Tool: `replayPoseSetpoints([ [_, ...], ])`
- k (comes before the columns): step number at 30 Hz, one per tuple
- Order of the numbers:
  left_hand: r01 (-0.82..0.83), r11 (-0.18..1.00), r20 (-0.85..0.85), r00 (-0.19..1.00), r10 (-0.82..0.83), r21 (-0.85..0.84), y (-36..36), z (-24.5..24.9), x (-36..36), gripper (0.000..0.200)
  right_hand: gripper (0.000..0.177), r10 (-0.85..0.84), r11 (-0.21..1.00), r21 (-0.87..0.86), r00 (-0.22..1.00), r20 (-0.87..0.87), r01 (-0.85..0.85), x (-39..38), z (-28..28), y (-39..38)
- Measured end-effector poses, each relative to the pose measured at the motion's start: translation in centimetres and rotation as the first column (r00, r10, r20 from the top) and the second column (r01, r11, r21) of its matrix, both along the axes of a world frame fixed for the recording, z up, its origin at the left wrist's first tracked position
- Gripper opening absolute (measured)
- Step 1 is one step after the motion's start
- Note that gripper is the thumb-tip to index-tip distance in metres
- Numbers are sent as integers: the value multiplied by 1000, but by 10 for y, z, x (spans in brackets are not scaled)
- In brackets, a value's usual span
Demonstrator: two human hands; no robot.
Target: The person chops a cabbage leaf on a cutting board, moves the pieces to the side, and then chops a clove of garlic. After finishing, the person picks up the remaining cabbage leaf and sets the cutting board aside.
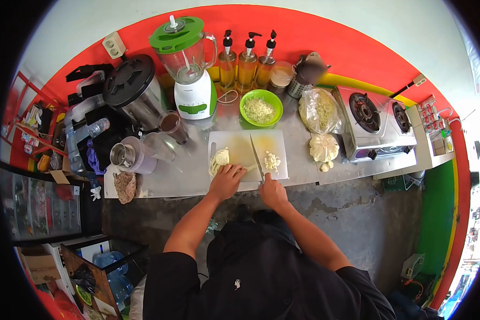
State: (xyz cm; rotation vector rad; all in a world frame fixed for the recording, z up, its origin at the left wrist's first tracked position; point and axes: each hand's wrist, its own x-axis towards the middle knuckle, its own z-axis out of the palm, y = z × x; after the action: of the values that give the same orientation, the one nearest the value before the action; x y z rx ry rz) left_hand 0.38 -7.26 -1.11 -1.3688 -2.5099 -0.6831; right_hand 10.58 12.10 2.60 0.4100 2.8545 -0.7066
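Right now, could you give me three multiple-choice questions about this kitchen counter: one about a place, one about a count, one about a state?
1. Where does the left hand rest?
A. on the cabbage on the cutting board
B. on the floor
C. in a drawer

2. How many pump bottles stand by the wall?
A. two
B. three
C. five

3. The right hand is:
A. open and empty
B. closed on a knife
C. closed on a spoon

Answers: 1 A, it presses the cabbage there; 2 B, three pump heads show in a row; 3 B, it grips the handle.
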Motion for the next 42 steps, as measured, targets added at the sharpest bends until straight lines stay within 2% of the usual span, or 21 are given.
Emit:
replayPoseSetpoints([
  [9,-19,1000,45,999,18,20,0,-1,-1,39,45,-11,993,120,989,147,-7,10,12,-16],
  [19,-30,1000,83,996,29,9,0,11,0,34,45,11,994,105,974,226,-36,-13,29,-11],
  [21,-36,999,95,995,35,1,1,10,0,34,44,24,993,99,954,299,-56,-9,29,-16],
  [26,-53,999,114,992,53,-6,1,6,-1,32,42,16,996,82,962,272,-40,-28,15,-15],
  [31,-79,996,101,992,82,-35,2,11,1,33,43,28,997,66,971,238,-45,-29,27,-11],
  [33,-76,997,111,991,78,-23,2,9,-1,33,46,19,999,38,951,310,-32,-23,23,-15],
  [37,-70,997,116,991,71,-13,2,6,-2,33,45,35,994,85,951,306,-64,-23,16,-22],
  [40,-65,998,115,991,66,-12,2,7,-1,32,49,-26,999,34,962,270,17,-33,18,-20],
  [42,-63,998,110,992,65,-21,2,9,0,32,52,21,998,56,961,274,-37,-33,22,-15],
])
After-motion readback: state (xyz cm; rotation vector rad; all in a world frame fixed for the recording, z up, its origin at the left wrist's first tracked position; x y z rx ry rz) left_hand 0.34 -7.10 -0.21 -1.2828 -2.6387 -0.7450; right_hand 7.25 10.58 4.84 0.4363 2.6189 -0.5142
